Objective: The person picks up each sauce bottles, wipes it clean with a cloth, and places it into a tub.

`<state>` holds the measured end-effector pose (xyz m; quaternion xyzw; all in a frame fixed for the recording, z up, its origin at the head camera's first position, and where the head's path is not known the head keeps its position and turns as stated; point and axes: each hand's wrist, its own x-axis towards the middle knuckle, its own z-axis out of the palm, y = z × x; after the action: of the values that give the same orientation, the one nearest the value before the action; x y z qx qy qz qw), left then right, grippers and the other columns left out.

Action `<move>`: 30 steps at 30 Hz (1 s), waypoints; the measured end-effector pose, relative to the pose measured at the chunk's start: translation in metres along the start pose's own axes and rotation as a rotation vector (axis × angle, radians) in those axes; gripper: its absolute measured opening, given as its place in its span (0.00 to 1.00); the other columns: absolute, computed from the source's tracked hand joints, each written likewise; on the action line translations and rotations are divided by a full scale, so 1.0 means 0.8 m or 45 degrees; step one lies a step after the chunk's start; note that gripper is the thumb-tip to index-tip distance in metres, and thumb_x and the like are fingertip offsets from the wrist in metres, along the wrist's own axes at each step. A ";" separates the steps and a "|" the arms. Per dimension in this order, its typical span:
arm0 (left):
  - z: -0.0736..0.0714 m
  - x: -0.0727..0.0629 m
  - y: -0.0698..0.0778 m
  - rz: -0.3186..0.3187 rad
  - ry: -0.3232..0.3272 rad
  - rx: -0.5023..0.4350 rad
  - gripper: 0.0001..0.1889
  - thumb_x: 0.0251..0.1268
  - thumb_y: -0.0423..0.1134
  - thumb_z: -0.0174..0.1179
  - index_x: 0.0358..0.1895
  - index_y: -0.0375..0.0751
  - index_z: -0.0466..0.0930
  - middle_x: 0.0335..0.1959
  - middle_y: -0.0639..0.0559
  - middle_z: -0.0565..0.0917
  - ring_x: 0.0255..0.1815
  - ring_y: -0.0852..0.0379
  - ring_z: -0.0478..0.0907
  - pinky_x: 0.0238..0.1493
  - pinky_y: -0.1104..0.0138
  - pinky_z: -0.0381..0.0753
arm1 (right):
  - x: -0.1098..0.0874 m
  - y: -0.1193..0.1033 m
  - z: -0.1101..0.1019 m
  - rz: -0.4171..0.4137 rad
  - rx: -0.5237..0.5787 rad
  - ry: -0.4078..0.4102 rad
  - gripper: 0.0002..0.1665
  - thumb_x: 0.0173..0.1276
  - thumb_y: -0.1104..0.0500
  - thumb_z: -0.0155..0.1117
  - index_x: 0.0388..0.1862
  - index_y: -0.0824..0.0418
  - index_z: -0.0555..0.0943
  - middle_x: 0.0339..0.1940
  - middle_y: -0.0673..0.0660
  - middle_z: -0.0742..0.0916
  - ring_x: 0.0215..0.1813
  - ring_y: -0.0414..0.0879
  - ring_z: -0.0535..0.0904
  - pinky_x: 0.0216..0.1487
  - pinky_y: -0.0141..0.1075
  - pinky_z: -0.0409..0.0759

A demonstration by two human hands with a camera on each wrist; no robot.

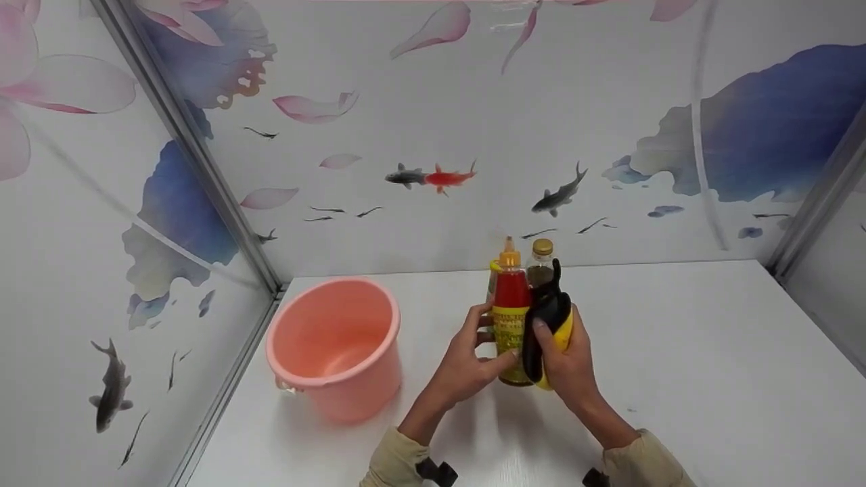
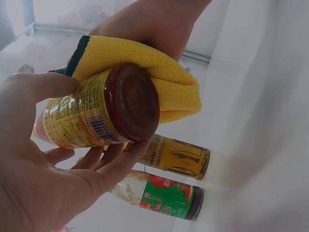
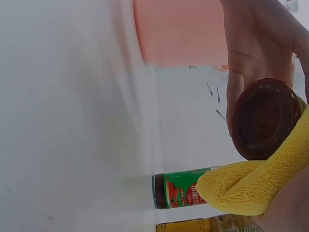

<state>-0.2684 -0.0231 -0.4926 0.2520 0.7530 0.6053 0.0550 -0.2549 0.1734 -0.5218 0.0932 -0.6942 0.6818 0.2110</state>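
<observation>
My left hand (image 1: 463, 365) grips a squeeze bottle (image 1: 511, 325) of red sauce with an orange nozzle cap and a yellow label. It is raised off the table, and its dark base (image 2: 135, 101) shows in the left wrist view. A folded cloth (image 1: 551, 310), black on one side and fluffy yellow on the other, is held in my right hand (image 1: 572, 368) against the bottle's right side. Behind them stand a gold-capped glass bottle (image 1: 542, 250) with amber liquid low down and a bottle with a green label (image 2: 166, 195), mostly hidden in the head view.
A pink bucket (image 1: 358, 392) stands on the white table (image 1: 676, 352), left of my hands, and no contents show inside it. Panels (image 1: 473, 122) printed with fish and petals rise behind and at the left, joined by metal frame bars (image 1: 193, 149).
</observation>
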 end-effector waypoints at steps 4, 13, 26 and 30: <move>0.001 0.001 -0.001 -0.012 -0.011 0.022 0.41 0.68 0.52 0.73 0.80 0.66 0.61 0.69 0.52 0.77 0.62 0.53 0.82 0.54 0.58 0.91 | 0.001 -0.001 -0.001 -0.026 0.005 0.010 0.22 0.84 0.59 0.61 0.71 0.58 0.71 0.53 0.56 0.84 0.51 0.51 0.86 0.52 0.35 0.90; 0.001 -0.002 -0.001 -0.071 -0.076 0.057 0.41 0.68 0.53 0.73 0.81 0.69 0.61 0.65 0.53 0.79 0.58 0.56 0.82 0.52 0.62 0.91 | 0.002 -0.002 -0.002 -0.018 0.000 0.033 0.22 0.85 0.58 0.61 0.72 0.57 0.71 0.54 0.56 0.84 0.52 0.52 0.85 0.52 0.35 0.89; 0.001 0.000 -0.001 -0.050 0.019 -0.050 0.42 0.69 0.52 0.73 0.83 0.63 0.62 0.66 0.54 0.83 0.60 0.55 0.85 0.59 0.58 0.90 | 0.002 -0.003 -0.003 -0.024 -0.014 0.021 0.22 0.85 0.57 0.61 0.72 0.57 0.70 0.55 0.56 0.84 0.53 0.51 0.86 0.53 0.35 0.89; 0.000 0.002 0.000 -0.024 0.097 -0.113 0.39 0.71 0.51 0.72 0.81 0.55 0.64 0.68 0.50 0.83 0.63 0.52 0.85 0.68 0.53 0.86 | 0.000 -0.003 0.001 -0.019 -0.009 0.005 0.23 0.85 0.58 0.61 0.73 0.58 0.70 0.56 0.56 0.84 0.53 0.51 0.86 0.54 0.36 0.89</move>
<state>-0.2700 -0.0222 -0.4922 0.2189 0.7294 0.6467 0.0433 -0.2538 0.1724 -0.5198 0.0965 -0.6955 0.6779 0.2178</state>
